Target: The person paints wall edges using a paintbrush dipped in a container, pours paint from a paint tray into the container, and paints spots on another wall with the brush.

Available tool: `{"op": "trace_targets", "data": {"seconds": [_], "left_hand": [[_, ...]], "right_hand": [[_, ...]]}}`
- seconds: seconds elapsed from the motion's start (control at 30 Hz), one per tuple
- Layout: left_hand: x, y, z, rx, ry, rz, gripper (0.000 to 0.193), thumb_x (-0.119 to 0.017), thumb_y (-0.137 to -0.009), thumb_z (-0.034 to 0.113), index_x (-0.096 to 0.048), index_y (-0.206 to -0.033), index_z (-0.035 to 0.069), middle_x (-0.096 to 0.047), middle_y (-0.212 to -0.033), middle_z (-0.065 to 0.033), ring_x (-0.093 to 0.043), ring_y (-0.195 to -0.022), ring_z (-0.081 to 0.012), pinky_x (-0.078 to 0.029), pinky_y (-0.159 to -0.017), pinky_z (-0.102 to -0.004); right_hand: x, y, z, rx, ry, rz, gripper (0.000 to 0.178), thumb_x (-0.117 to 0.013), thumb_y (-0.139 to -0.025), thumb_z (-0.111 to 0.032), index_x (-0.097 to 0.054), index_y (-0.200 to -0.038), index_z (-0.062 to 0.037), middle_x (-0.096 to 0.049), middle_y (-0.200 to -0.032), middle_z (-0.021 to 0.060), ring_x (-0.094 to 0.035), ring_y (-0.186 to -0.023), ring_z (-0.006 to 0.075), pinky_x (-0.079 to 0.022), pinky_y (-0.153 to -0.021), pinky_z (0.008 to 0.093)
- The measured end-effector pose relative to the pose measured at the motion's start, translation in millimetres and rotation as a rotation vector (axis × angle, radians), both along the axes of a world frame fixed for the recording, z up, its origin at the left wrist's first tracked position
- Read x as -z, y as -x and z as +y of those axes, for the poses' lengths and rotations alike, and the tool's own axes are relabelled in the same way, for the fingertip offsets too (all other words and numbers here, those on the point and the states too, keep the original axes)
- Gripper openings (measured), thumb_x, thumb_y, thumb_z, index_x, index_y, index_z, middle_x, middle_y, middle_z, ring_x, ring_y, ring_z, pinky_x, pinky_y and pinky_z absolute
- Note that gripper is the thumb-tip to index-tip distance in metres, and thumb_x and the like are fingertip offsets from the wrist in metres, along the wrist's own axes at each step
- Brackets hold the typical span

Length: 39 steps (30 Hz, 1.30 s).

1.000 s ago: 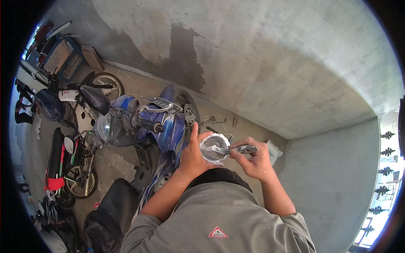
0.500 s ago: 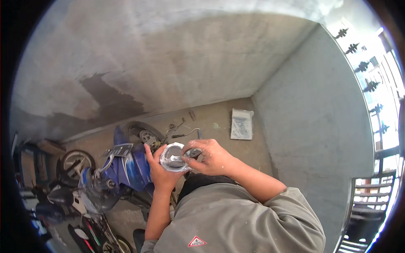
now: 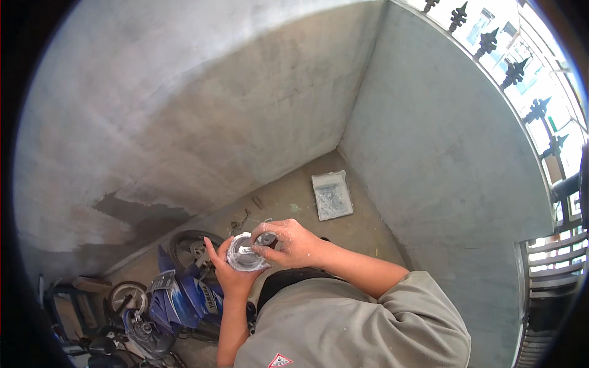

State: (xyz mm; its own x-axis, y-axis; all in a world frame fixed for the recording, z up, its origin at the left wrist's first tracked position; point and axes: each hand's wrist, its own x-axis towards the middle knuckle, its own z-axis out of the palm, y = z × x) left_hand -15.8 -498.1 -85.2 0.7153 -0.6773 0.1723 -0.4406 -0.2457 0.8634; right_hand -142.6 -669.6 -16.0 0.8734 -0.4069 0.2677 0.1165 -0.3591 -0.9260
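In front of my body, my left hand (image 3: 235, 284) is closed round a small round tub (image 3: 247, 263), its thumb raised and its rim smeared white. My right hand (image 3: 296, 243) pinches a grey tool (image 3: 265, 238) with a rounded upper part. The tool's white-coated end reaches over the rim into the tub's mouth. Most of the tool is hidden behind my fingers, so its exact kind is not clear. White specks dot my right hand and forearm.
A blue motorbike (image 3: 178, 300) stands to the left, with other bikes behind it. A white-smeared tray (image 3: 332, 195) lies on the floor near the corner. Grey walls (image 3: 245, 110) rise ahead and to the right; a damp patch (image 3: 138, 211) darkens the left one. Spiked railing (image 3: 488, 43) tops the right wall.
The view has swung to the right, bringing more of the right wall in. My hands stay together at the tub, with the tool end still in its mouth.
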Motion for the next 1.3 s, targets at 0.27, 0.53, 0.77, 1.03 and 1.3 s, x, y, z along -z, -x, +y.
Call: {"op": "trace_targets", "data": {"seconds": [0.27, 0.53, 0.77, 1.03, 1.3], "left_hand": [[11, 54, -112, 0.057, -0.038, 0.028, 0.158, -0.105, -0.047, 0.025, 0.001, -0.162, 0.004, -0.063, -0.131, -0.0132, -0.064, -0.12, -0.0284, -0.05, -0.106, -0.0405], [8, 67, -186, 0.195, -0.051, -0.023, 0.162, -0.106, -0.044, 0.026, 0.003, -0.162, 0.004, -0.063, -0.132, -0.0139, -0.065, -0.118, -0.0287, -0.053, -0.103, -0.0399], [2, 59, -217, 0.257, 0.028, -0.039, 0.162, -0.106, -0.043, 0.031, 0.0, -0.162, 0.003, -0.064, -0.129, -0.0139, -0.065, -0.118, -0.0289, -0.053, -0.103, -0.0405], [-5, 12, -236, 0.32, -0.012, -0.019, 0.158, -0.105, -0.047, 0.024, 0.0, -0.162, 0.005, -0.064, -0.131, -0.0125, -0.066, -0.117, -0.0303, -0.052, -0.103, -0.042], [-4, -92, -238, 0.37, -0.082, -0.061, 0.157, -0.105, -0.046, 0.024, -0.001, -0.162, 0.005, -0.064, -0.13, -0.0111, -0.065, -0.116, -0.0312, -0.051, -0.103, -0.0422]], "right_hand": [[3, 62, -113, 0.052, 0.001, -0.103, 0.016, -0.073, -0.09, -0.011, -0.067, -0.103, -0.0038, -0.071, -0.087, 0.0171, -0.073, -0.075, 0.0316, -0.059, -0.067, 0.0382], [10, 95, -174, 0.123, -0.217, -0.016, 0.015, -0.072, -0.095, -0.013, -0.065, -0.103, -0.0028, -0.072, -0.079, 0.0107, -0.072, -0.07, 0.0155, -0.058, -0.066, 0.0301], [15, 91, -203, 0.187, -0.537, -0.003, 0.014, -0.069, -0.099, -0.012, -0.062, -0.104, -0.0005, -0.069, -0.086, 0.0056, -0.072, -0.077, 0.0144, -0.06, -0.069, 0.0295], [6, 64, -205, 0.286, -0.408, -0.01, 0.015, -0.069, -0.099, -0.012, -0.062, -0.105, -0.0006, -0.07, -0.088, 0.0087, -0.072, -0.077, 0.0148, -0.06, -0.068, 0.0314], [-8, -28, -159, 0.317, 0.09, -0.074, 0.018, -0.071, -0.094, -0.012, -0.065, -0.108, -0.0024, -0.071, -0.092, 0.0191, -0.074, -0.08, 0.0323, -0.06, -0.071, 0.0384]]}}
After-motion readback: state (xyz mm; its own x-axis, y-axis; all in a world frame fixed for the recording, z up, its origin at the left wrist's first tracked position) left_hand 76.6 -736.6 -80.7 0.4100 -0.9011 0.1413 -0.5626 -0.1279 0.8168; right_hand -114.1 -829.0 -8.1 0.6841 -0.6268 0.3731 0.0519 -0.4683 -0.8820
